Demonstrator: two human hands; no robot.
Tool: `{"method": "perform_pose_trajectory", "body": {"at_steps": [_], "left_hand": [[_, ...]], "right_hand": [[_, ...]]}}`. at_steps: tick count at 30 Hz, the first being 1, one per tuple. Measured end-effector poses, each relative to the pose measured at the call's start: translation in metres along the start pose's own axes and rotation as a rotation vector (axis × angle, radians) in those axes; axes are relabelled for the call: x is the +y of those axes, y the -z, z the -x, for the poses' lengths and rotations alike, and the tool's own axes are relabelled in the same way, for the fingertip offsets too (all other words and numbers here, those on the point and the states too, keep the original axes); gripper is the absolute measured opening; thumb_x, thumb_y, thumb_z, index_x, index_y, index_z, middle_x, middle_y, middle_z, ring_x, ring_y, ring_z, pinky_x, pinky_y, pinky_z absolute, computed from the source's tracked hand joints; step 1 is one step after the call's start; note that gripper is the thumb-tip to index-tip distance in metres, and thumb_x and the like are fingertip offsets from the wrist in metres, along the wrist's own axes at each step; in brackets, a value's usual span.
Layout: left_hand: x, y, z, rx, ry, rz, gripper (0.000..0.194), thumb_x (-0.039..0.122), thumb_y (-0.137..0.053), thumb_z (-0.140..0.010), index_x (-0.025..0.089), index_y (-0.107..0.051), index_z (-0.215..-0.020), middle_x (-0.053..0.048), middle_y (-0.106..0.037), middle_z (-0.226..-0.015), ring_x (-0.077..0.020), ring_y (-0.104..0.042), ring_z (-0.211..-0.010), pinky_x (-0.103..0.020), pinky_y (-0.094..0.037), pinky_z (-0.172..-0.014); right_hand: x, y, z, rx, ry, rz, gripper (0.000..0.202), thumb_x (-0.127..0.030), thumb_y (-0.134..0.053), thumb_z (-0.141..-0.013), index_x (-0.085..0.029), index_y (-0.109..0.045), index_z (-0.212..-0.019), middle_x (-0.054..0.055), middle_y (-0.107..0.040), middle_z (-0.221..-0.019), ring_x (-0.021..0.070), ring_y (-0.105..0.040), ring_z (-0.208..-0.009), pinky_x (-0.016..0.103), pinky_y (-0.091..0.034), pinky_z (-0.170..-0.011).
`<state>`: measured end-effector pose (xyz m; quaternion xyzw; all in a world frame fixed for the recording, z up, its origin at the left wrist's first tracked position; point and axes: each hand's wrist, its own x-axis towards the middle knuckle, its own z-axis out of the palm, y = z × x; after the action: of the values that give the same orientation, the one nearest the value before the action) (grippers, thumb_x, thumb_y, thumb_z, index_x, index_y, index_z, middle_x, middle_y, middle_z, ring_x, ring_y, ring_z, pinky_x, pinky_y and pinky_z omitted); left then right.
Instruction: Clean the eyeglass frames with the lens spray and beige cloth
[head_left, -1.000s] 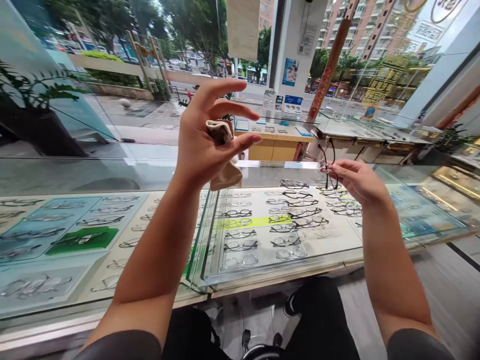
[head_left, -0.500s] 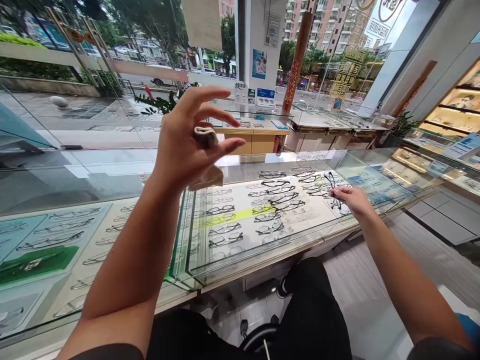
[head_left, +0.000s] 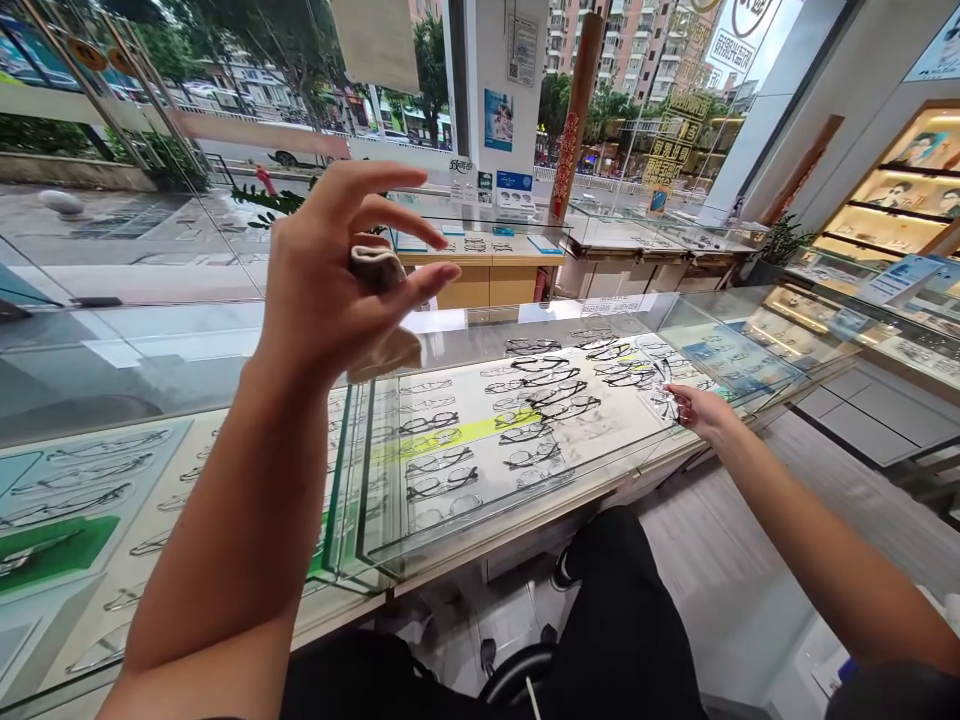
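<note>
My left hand [head_left: 319, 275] is raised over the glass display counter. It keeps a beige cloth [head_left: 396, 352] tucked in the palm, part of it hanging below the hand, while thumb and index finger stay apart. At the right end of the spectacle rows, my right hand [head_left: 703, 410] pinches a pair of eyeglasses [head_left: 663, 398] by its edge. The pair is tilted and slightly blurred, just above the counter; whether it touches the surface I cannot tell. Several dark-framed eyeglasses [head_left: 559, 400] lie in a cluster to its left.
The glass display counter [head_left: 517, 535] runs across in front of me, with more spectacles in rows under its panes. A green tray [head_left: 56, 550] shows at the left. Below are my legs and a chair base [head_left: 521, 675]. Further counters [head_left: 487, 285] stand by the window.
The view has turned a little to the right. The eyeglasses in my right hand have tilted and come lower. My left hand still has the cloth, in much the same pose.
</note>
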<state>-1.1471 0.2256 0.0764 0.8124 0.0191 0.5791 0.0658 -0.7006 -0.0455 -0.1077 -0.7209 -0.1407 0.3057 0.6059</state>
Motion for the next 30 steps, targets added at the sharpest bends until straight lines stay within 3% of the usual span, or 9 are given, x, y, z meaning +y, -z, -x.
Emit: {"method": "perform_pose_trajectory", "body": {"at_steps": [3, 5, 8, 11, 20, 23, 25, 27, 30], "left_hand": [[-0.011, 0.003, 0.000, 0.013, -0.024, -0.082, 0.080, 0.063, -0.088, -0.079, 0.022, -0.064, -0.144, -0.001, -0.078, -0.100, -0.0223, -0.084, -0.095, -0.021, -0.042, -0.053], [-0.014, 0.005, 0.000, 0.023, -0.023, -0.115, 0.082, 0.067, -0.086, -0.078, 0.022, -0.064, -0.143, 0.000, -0.078, -0.096, -0.0194, -0.082, -0.083, -0.022, -0.039, -0.052], [-0.010, 0.006, -0.001, 0.029, 0.007, -0.127, 0.075, 0.058, -0.087, -0.081, 0.021, -0.066, -0.143, -0.001, -0.078, -0.093, -0.0171, -0.077, -0.073, -0.027, -0.039, -0.053], [-0.003, 0.007, 0.000, 0.022, 0.039, -0.118, 0.069, 0.050, -0.087, -0.084, 0.021, -0.066, -0.143, -0.001, -0.078, -0.097, -0.0179, -0.077, -0.077, -0.030, -0.042, -0.056], [-0.001, 0.004, -0.001, 0.014, 0.080, -0.144, 0.068, 0.051, -0.084, -0.084, 0.024, -0.064, -0.143, 0.001, -0.079, -0.095, -0.0210, -0.081, -0.087, -0.032, -0.045, -0.057], [0.000, 0.006, 0.000, 0.014, 0.112, -0.156, 0.064, 0.049, -0.084, -0.085, 0.028, -0.065, -0.143, 0.000, -0.080, -0.096, -0.0202, -0.081, -0.088, -0.034, -0.047, -0.059], [-0.002, 0.006, 0.000, 0.017, 0.100, -0.159, 0.067, 0.053, -0.083, -0.085, 0.027, -0.064, -0.144, 0.001, -0.079, -0.096, -0.0207, -0.081, -0.089, -0.034, -0.047, -0.060], [-0.005, 0.006, 0.001, 0.019, 0.078, -0.164, 0.073, 0.061, -0.080, -0.084, 0.025, -0.062, -0.145, 0.002, -0.077, -0.094, -0.0210, -0.081, -0.092, -0.032, -0.048, -0.062], [-0.010, 0.005, 0.001, 0.010, 0.068, -0.184, 0.074, 0.063, -0.078, -0.084, 0.025, -0.062, -0.145, 0.002, -0.076, -0.094, -0.0198, -0.080, -0.091, -0.031, -0.048, -0.063]], "right_hand": [[-0.001, -0.002, 0.007, -0.006, -0.125, -0.126, 0.008, -0.025, -0.070, -0.096, -0.017, -0.074, -0.097, -0.007, -0.049, -0.058, 0.0062, -0.036, -0.042, 0.019, -0.034, -0.040], [-0.001, -0.007, 0.013, -0.043, -0.177, -0.201, 0.013, -0.025, -0.063, -0.101, -0.017, -0.073, -0.099, -0.005, -0.053, -0.061, 0.0069, -0.041, -0.045, 0.019, -0.037, -0.043], [0.000, -0.020, 0.019, -0.075, -0.245, -0.383, 0.012, -0.023, -0.059, -0.104, -0.018, -0.070, -0.100, -0.003, -0.058, -0.066, 0.0076, -0.046, -0.048, 0.019, -0.041, -0.045], [0.002, -0.034, 0.020, -0.083, -0.259, -0.517, 0.011, -0.022, -0.058, -0.106, -0.019, -0.066, -0.100, -0.002, -0.061, -0.069, 0.0076, -0.047, -0.049, 0.018, -0.044, -0.045], [0.011, -0.052, 0.016, -0.138, -0.250, -0.564, 0.008, -0.025, -0.060, -0.105, -0.021, -0.062, -0.098, -0.002, -0.060, -0.073, 0.0090, -0.045, -0.051, 0.020, -0.040, -0.042], [0.015, -0.044, 0.019, -0.125, -0.194, -0.432, 0.008, -0.028, -0.067, -0.098, -0.020, -0.066, -0.099, -0.004, -0.054, -0.069, 0.0089, -0.037, -0.050, 0.021, -0.032, -0.042], [0.012, -0.036, 0.018, -0.075, -0.072, -0.238, 0.017, -0.033, -0.074, -0.092, -0.020, -0.070, -0.100, -0.007, -0.045, -0.063, 0.0092, -0.028, -0.050, 0.023, -0.025, -0.043], [0.002, -0.031, 0.010, 0.011, 0.146, 0.103, 0.022, -0.039, -0.079, -0.086, -0.019, -0.075, -0.097, -0.007, -0.040, -0.058, 0.0105, -0.027, -0.052, 0.027, -0.022, -0.048], [-0.024, -0.033, -0.012, 0.095, 0.491, 0.765, 0.016, -0.037, -0.079, -0.086, -0.022, -0.082, -0.092, -0.001, -0.052, -0.060, 0.0159, -0.043, -0.060, 0.031, -0.028, -0.057]]}}
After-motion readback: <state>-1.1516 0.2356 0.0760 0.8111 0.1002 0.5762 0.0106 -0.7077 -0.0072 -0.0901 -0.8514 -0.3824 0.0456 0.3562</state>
